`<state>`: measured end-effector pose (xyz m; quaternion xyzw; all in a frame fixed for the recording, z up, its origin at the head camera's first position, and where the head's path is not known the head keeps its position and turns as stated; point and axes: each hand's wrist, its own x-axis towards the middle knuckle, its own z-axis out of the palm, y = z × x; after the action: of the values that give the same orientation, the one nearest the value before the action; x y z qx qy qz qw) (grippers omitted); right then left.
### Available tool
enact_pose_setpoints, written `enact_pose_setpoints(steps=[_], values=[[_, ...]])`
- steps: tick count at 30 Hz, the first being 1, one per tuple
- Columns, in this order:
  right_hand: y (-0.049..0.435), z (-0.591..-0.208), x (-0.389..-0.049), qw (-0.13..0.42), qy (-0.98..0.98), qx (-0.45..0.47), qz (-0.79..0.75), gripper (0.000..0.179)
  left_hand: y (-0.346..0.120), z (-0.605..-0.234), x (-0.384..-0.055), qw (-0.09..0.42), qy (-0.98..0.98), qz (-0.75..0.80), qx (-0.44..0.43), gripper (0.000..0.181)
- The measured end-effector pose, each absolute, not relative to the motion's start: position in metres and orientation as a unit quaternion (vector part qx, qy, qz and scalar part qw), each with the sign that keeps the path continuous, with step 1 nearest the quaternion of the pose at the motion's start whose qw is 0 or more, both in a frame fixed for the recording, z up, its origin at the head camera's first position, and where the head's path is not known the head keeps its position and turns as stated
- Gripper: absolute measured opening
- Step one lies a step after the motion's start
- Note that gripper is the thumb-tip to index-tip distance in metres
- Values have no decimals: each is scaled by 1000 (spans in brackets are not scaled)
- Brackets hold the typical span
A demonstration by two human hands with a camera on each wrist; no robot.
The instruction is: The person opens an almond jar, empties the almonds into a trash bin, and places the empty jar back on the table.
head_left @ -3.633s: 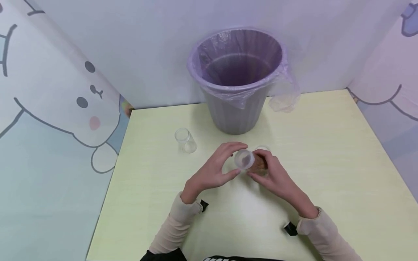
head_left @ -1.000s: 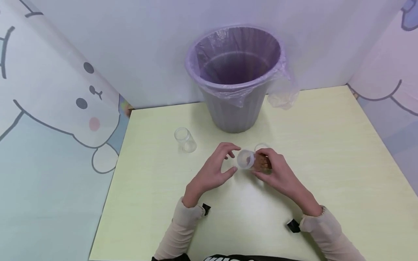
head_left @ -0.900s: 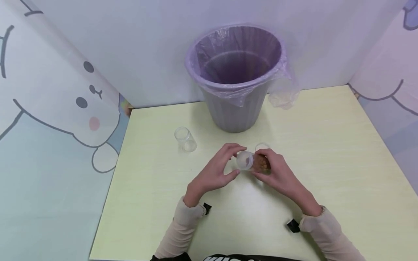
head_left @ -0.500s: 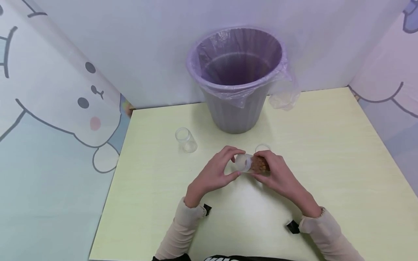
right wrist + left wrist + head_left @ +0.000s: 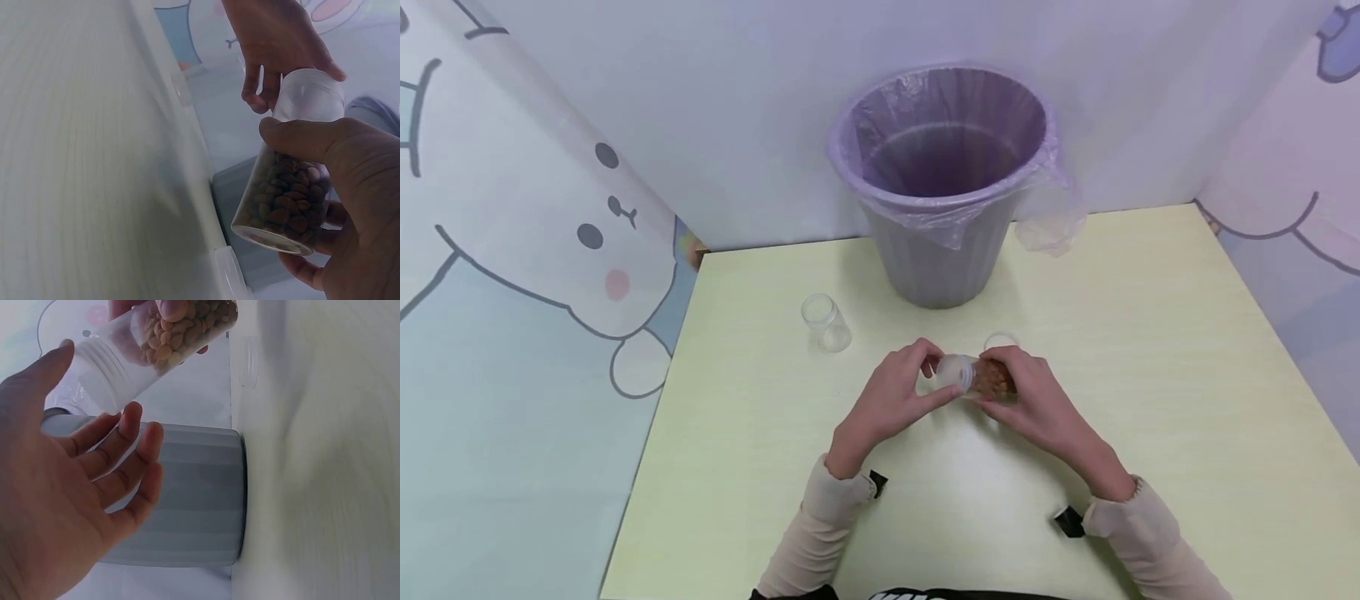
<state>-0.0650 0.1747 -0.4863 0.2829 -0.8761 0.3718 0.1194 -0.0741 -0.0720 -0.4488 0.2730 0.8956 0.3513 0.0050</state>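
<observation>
My right hand [image 5: 1037,400] grips a clear plastic jar [image 5: 134,359] partly filled with small brown nut-like pieces [image 5: 290,197]. The jar is tilted well over above the table, its threaded mouth toward my left hand [image 5: 891,396]. In the left wrist view the brown pieces lie toward its base. My left hand is cupped around the mouth end, thumb and fingertips right at the rim, fingers slightly bent. Behind the jar a clear round lid [image 5: 1002,340] rests on the table. Left of the hands stands a second clear jar [image 5: 827,323] with nothing visible in it.
A grey bin [image 5: 943,258] with a purple-tinted plastic liner stands at the back of the pale table [image 5: 1150,350], its liner hanging out at the right. Patterned wall sheets [image 5: 535,275] surround the table.
The jar's mouth has swung round from facing up toward the camera to pointing left. My left hand has closed in around the mouth. The second jar and lid have not moved.
</observation>
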Motion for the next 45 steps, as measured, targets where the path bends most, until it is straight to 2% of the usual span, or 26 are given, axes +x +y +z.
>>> enact_pose_setpoints(steps=[8, 13, 16, 20, 24, 36, 41, 45], values=[[175, -484, -64, 109, -891, 267, 349, 66, -66, -449, -79, -43, 924, 268, 269, 47], [175, -484, -64, 99, -899, 256, 340, 69, -67, -448, -78, 8, 905, 324, 275, 57], [176, -484, -64, 95, -899, 256, 343, 68, -69, -447, -78, 35, 869, 385, 309, 61], [175, -483, -64, 88, -896, 256, 353, 67, -72, -446, -77, 20, 840, 397, 370, 54], [175, -484, -65, 78, -894, 254, 360, 66, -74, -446, -77, 0, 839, 379, 391, 49], [175, -483, -60, 58, -898, 247, 359, 65, -75, -452, -73, 5, 841, 412, 352, 48], [175, -482, -57, 54, -897, 248, 361, 66, -74, -454, -70, -4, 859, 396, 326, 53], [174, -483, -55, 50, -897, 243, 365, 66, -75, -454, -68, -11, 861, 378, 342, 62]])
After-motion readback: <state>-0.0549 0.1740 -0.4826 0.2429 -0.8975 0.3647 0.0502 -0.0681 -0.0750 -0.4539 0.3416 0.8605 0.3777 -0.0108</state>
